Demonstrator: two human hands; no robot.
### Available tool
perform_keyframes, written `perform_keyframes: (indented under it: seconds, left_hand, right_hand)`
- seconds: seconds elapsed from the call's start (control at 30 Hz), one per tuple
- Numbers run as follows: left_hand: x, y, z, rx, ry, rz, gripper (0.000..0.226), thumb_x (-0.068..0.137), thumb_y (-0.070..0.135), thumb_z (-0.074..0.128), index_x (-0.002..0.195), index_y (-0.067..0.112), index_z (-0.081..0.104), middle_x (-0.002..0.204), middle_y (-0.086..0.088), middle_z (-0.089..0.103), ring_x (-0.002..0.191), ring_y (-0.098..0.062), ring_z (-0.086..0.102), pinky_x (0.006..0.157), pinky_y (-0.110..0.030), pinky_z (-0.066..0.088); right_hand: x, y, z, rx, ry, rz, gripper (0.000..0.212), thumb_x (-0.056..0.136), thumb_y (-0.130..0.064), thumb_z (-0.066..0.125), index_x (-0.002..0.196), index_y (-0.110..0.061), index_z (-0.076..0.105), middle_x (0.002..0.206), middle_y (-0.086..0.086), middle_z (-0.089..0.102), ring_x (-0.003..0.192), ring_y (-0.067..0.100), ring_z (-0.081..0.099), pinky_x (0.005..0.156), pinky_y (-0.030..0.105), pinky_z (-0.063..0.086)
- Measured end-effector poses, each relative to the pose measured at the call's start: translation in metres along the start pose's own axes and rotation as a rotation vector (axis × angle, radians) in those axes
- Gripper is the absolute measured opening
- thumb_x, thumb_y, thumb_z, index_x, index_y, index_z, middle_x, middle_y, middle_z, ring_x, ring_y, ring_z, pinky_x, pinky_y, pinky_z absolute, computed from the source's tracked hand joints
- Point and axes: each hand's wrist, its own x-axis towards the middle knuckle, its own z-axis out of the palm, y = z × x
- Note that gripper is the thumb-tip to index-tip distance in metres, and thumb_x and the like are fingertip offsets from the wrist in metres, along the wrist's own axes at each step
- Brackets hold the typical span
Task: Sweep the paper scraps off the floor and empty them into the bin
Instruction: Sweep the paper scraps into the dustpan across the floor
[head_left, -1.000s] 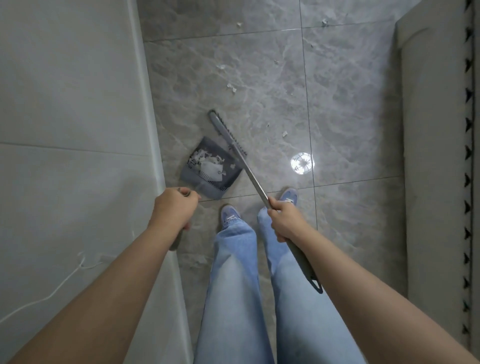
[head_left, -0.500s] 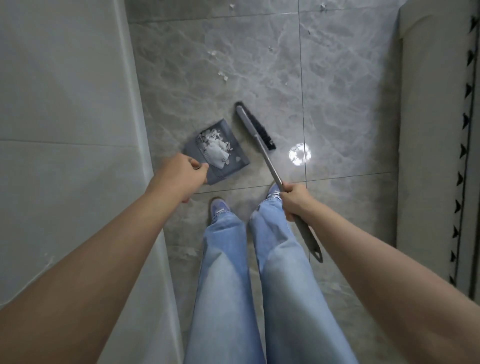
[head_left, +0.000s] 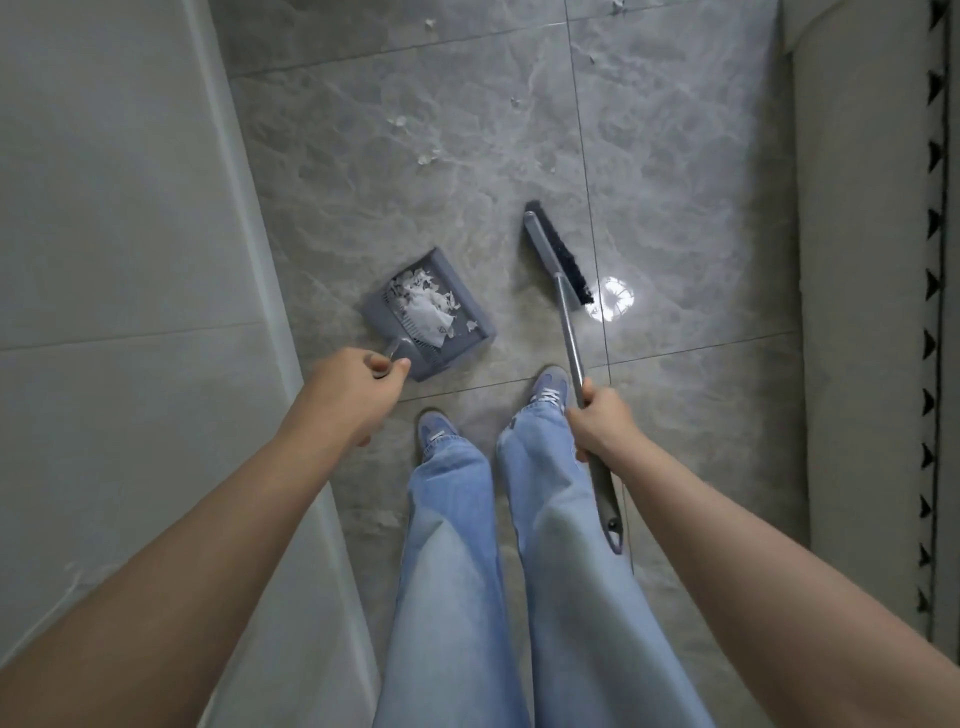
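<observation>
Left hand (head_left: 358, 387) grips the dustpan (head_left: 470, 306) handle – paper scraps (head_left: 423, 306) inside. Right hand (head_left: 597, 423) is closed around the broom (head_left: 563, 312), its brush at 12 o'clock from it.

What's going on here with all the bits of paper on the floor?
A person is sweeping up. Their left hand holds the handle of a grey dustpan, which already carries a pile of white paper scraps. Their right hand holds a long-handled broom, its bristles away from the pan. A few loose scraps lie on the tiled floor farther ahead. No bin is in view.
</observation>
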Motion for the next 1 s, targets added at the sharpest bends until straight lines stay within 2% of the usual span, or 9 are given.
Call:
perform_keyframes:
  seconds: [0.07,0.2,0.33,0.43,0.53,0.63,0.73,0.87,1.0]
  left_hand:
    - [-0.001,0.001,-0.002,-0.018,0.007,-0.018,0.033,0.095,0.042,0.057,0.077,0.016,0.065,0.067,-0.004,0.063,0.046,-0.024,0.059,0.043,-0.022,0.043]
    - [-0.005,0.017,0.001,0.011,-0.06,0.016,0.025,0.096,0.039,0.058,0.086,0.019,0.068,0.066,-0.004,0.061,0.048,-0.024,0.059,0.041,-0.022,0.042]
    - [0.004,0.06,0.013,0.111,-0.118,0.133,0.025,0.096,0.037,0.058,0.077,0.022,0.064,0.059,-0.003,0.059,0.051,-0.029,0.062,0.053,-0.028,0.052]
    - [0.013,0.097,0.031,0.163,-0.138,0.202,0.027,0.095,0.039,0.058,0.076,0.02,0.064,0.063,-0.006,0.063,0.044,-0.028,0.061,0.047,-0.026,0.046]
    - [0.015,0.127,0.052,0.182,-0.166,0.239,0.033,0.095,0.039,0.055,0.071,0.016,0.06,0.06,-0.007,0.059,0.041,-0.025,0.058,0.039,-0.021,0.041]
    - [0.009,0.148,0.07,0.216,-0.156,0.269,0.037,0.093,0.038,0.056,0.066,0.013,0.057,0.059,-0.007,0.061,0.039,-0.024,0.06,0.039,-0.021,0.037]
    - [0.005,0.16,0.082,0.218,-0.152,0.25,0.037,0.092,0.039,0.057,0.068,0.012,0.058,0.056,-0.001,0.056,0.041,-0.028,0.063,0.048,-0.022,0.042]
    - [-0.001,0.172,0.086,0.254,-0.136,0.229,0.045,0.095,0.037,0.056,0.058,0.015,0.044,0.052,-0.002,0.048,0.039,-0.027,0.057,0.039,-0.021,0.035]
    - [0.001,0.183,0.085,0.276,-0.124,0.219,0.036,0.095,0.035,0.058,0.067,0.013,0.061,0.053,-0.002,0.052,0.039,-0.024,0.056,0.04,-0.023,0.042]
  right_hand:
    - [-0.015,0.0,0.018,0.048,-0.104,-0.026,0.006,0.093,-0.017,0.05,0.09,-0.019,0.054,0.074,0.013,0.05,0.051,0.026,0.053,0.041,0.027,0.047]
    - [-0.049,0.017,0.003,0.285,-0.195,-0.002,0.036,0.098,-0.012,0.046,0.114,-0.043,0.054,0.059,0.005,0.038,0.044,0.017,0.035,0.04,0.021,0.034]
    - [-0.041,0.038,-0.039,0.42,-0.026,0.045,0.055,0.098,-0.013,0.049,0.142,-0.043,0.036,0.058,0.006,0.039,0.042,0.016,0.033,0.036,0.019,0.034]
    - [-0.008,0.043,-0.076,0.41,0.141,0.098,0.041,0.096,-0.012,0.046,0.135,-0.024,0.053,0.049,0.002,0.04,0.038,0.019,0.037,0.037,0.021,0.036]
    - [0.031,0.043,-0.091,0.409,0.208,0.199,0.025,0.091,-0.006,0.04,0.1,-0.022,0.057,0.056,0.007,0.042,0.039,0.023,0.041,0.036,0.024,0.038]
    - [0.04,0.038,-0.076,0.448,0.116,0.257,0.022,0.086,-0.005,0.039,0.093,-0.025,0.043,0.062,0.007,0.041,0.03,0.02,0.039,0.04,0.027,0.039]
    - [0.002,0.044,-0.066,0.454,-0.013,0.169,0.014,0.095,-0.013,0.049,0.09,-0.025,0.05,0.053,0.003,0.042,0.037,0.018,0.037,0.041,0.026,0.037]
    - [-0.027,0.085,-0.086,0.47,0.023,0.066,0.034,0.096,-0.014,0.046,0.119,-0.033,0.062,0.04,-0.006,0.04,0.036,0.017,0.038,0.048,0.03,0.04]
    - [0.005,0.106,-0.137,0.544,0.183,0.151,0.049,0.094,-0.01,0.046,0.139,-0.03,0.052,0.047,-0.001,0.041,0.034,0.019,0.038,0.041,0.026,0.037]
